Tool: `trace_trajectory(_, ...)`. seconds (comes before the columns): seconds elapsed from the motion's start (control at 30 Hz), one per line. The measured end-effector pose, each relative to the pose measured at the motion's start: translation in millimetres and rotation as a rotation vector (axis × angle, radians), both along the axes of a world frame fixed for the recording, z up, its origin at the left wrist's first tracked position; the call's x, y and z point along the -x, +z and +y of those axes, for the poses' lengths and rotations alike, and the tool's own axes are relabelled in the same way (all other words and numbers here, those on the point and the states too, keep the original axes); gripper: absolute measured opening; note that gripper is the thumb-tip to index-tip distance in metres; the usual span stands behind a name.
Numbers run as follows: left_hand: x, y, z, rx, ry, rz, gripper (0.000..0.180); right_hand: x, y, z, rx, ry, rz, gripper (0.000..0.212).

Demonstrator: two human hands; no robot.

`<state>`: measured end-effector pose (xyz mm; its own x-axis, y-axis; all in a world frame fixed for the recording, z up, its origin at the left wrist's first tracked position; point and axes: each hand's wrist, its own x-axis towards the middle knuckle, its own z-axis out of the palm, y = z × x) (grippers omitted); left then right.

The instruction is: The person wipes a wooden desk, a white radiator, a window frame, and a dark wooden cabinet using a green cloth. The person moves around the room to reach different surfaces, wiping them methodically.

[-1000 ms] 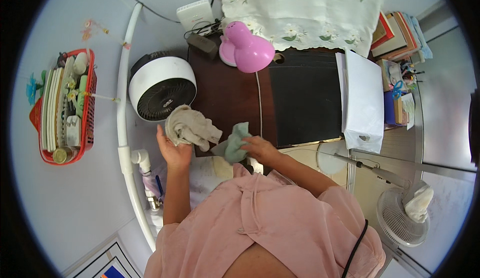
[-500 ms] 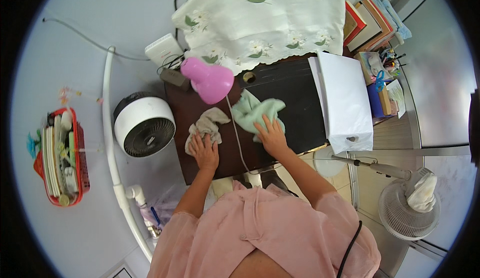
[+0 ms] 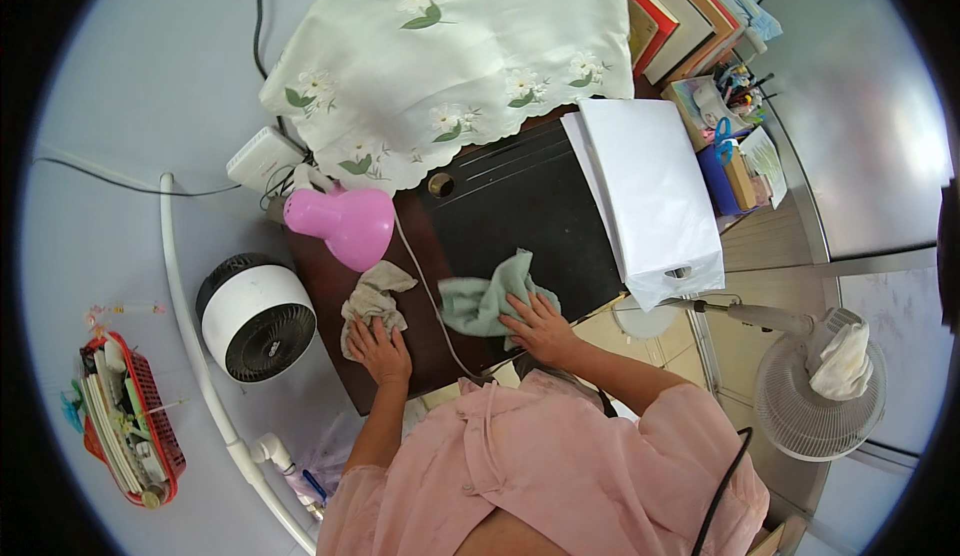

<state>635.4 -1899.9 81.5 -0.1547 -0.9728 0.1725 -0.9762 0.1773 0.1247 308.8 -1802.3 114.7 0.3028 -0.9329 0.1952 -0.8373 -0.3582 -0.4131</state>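
My left hand [image 3: 380, 353] lies flat with fingers spread on the near end of a crumpled beige cloth [image 3: 375, 291]. That cloth rests on the dark brown desk [image 3: 330, 276], just in front of a pink desk lamp [image 3: 345, 226]. Fingers stretched, my right hand [image 3: 543, 333] presses on a bunched pale green cloth [image 3: 485, 301] near the front edge of a black desk mat [image 3: 530, 206]. Between the two cloths runs the lamp's thin pale cord [image 3: 425, 291]. The undersides of both cloths are hidden.
A white plastic bag [image 3: 650, 176] lies on the mat's right side. Behind stands something draped in a flowered cloth [image 3: 480, 46]. Books [image 3: 680, 26] and a pen holder [image 3: 715, 106] are at the back right. Left of the desk is a white round fan [image 3: 260, 316]; right, a standing fan [image 3: 815, 406].
The view has shifted, so the desk sits differently in it. My right hand has drawn the green cloth nearer to the desk's front edge. My left hand stays on the beige cloth.
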Motion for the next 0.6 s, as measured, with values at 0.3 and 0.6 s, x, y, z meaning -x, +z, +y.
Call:
trace_trajectory(0.3,0.4,1.9,-5.8,0.028,-0.021,-0.050,0.044,103.2,-38.1,-152.8,0.103,-0.813,0.068,0.052)
trace_trajectory(0.6,1.9,1.4,0.0,0.028,-0.004,-0.028,0.040,54.5,-3.9,-51.3,0.056,0.092,-0.087,0.045)
